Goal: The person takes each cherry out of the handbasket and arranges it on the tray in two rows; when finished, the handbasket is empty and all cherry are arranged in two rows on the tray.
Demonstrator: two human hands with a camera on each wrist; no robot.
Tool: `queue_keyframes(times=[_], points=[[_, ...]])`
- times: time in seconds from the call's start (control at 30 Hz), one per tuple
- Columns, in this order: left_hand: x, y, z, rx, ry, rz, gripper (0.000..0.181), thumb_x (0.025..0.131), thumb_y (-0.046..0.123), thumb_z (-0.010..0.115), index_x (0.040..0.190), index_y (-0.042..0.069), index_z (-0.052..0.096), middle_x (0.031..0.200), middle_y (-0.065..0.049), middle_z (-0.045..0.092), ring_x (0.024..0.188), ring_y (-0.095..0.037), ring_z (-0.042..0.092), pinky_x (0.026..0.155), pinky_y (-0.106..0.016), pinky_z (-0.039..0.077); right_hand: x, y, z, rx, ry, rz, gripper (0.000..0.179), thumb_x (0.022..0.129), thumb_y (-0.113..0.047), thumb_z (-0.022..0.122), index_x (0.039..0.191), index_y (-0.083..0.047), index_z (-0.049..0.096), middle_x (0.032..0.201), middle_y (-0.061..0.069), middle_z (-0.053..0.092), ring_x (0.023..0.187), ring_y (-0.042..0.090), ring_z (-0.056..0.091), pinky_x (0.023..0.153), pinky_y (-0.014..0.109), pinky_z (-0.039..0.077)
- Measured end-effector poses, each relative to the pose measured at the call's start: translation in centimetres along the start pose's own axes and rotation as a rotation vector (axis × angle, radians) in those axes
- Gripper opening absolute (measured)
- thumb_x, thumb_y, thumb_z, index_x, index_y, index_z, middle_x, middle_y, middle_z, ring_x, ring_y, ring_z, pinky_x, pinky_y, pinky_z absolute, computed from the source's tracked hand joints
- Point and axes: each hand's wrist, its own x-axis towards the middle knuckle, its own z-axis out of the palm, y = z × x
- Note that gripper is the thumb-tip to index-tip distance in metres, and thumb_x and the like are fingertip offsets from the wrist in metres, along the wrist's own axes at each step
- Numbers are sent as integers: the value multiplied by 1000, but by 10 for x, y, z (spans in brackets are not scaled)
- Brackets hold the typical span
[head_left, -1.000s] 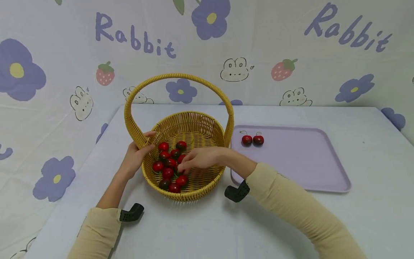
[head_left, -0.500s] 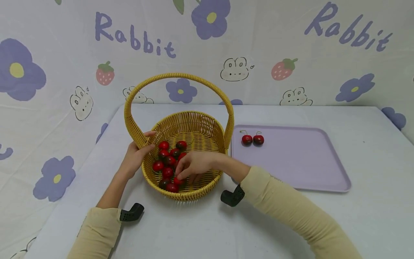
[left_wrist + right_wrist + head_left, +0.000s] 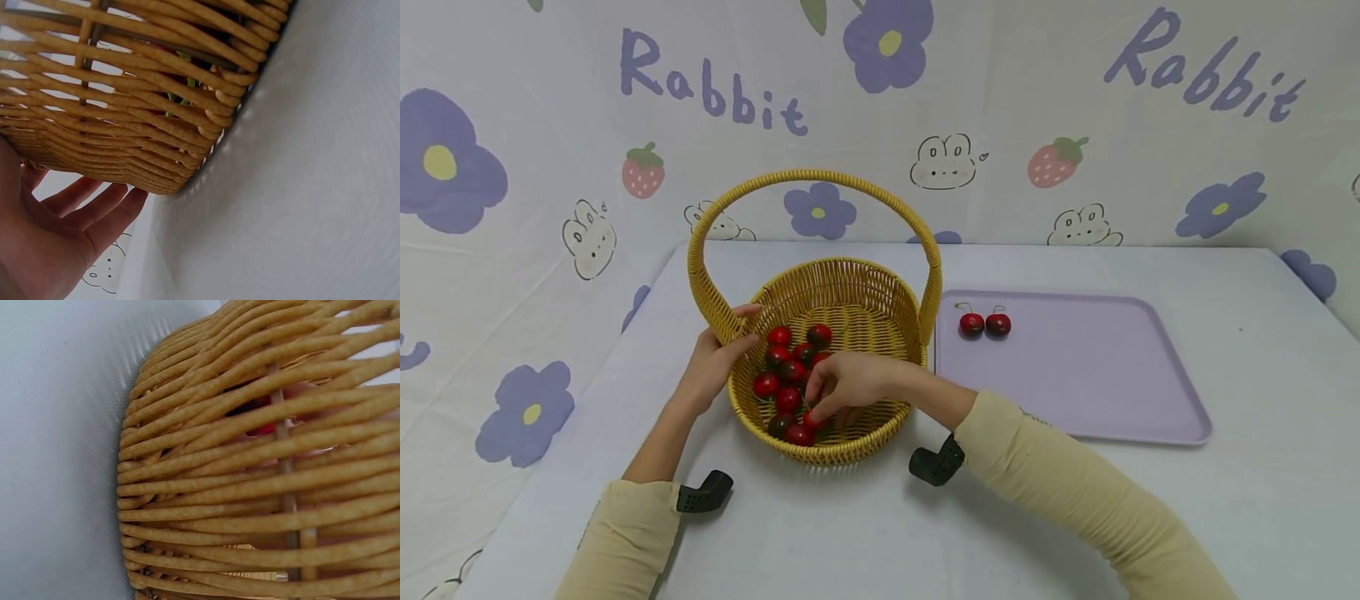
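Note:
A yellow woven basket (image 3: 868,332) with a tall arched handle stands on the table, several dark red cherries (image 3: 766,384) gathered in its left half. My left hand (image 3: 707,371) grips the basket's left rim at the handle's foot; in the left wrist view its fingers (image 3: 115,215) lie along the outer wall. Reaching in over the right side, my right hand (image 3: 857,383) pinches a red cherry (image 3: 810,419) near the front, thumb on it and most of it hidden. In the right wrist view the basket wall (image 3: 206,487) covers the hand, with a bit of red showing through.
To the right of the basket lies a flat lilac tray (image 3: 1075,367). Two stemmed cherries (image 3: 972,325) sit side by side at its back left corner. A white cloth (image 3: 820,533) covers the table, and a printed curtain (image 3: 1000,100) hangs behind.
My right hand has shifted toward the basket's front and its thumb has come onto a cherry there; a few cherries have moved slightly. My left hand and the basket have stayed put.

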Motion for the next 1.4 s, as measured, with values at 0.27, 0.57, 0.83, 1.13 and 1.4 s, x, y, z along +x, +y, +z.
queue_keyframes(times=[0.27, 0.57, 0.83, 1.13, 1.4], points=[[1, 1, 0, 1, -3, 8, 44, 97, 7, 48, 140, 1, 43, 145, -19, 38, 133, -33, 34, 107, -50, 26, -1, 0, -2, 30, -21, 25, 28, 87, -12, 70, 111, -1, 61, 86, 6, 65, 76, 21, 64, 72, 31, 54], [1, 0, 0, 3, 1, 8, 44, 97, 7, 49, 140, 1, 43, 145, -19, 39, 133, -32, 35, 107, -50, 27, -4, 2, -4, 45, -31, 4, 19, 88, -13, 70, 103, -3, 64, 85, 4, 67, 76, 20, 64, 70, 31, 54], [0, 0, 0, 9, 1, 5, 44, 97, 7, 49, 140, 1, 43, 145, -20, 39, 133, -33, 35, 107, -50, 27, -17, 0, -16, 69, 6, -36, 27, 87, -17, 70, 113, -8, 65, 94, 8, 66, 87, 24, 66, 78, 32, 53], [0, 0, 0, 4, 4, 6, 44, 97, 6, 48, 140, 0, 43, 143, -20, 40, 132, -32, 36, 106, -50, 27, -44, -6, -31, 71, 24, -138, 32, 88, -15, 69, 119, -8, 63, 103, 12, 61, 92, 35, 65, 82, 41, 52], [1, -1, 0, 9, 4, 3, 44, 97, 7, 48, 140, 1, 43, 145, -20, 39, 133, -32, 35, 107, -50, 26, -72, -2, -47, 90, 119, -211, 40, 87, -17, 70, 124, -7, 59, 113, 6, 60, 103, 26, 59, 88, 37, 48]])
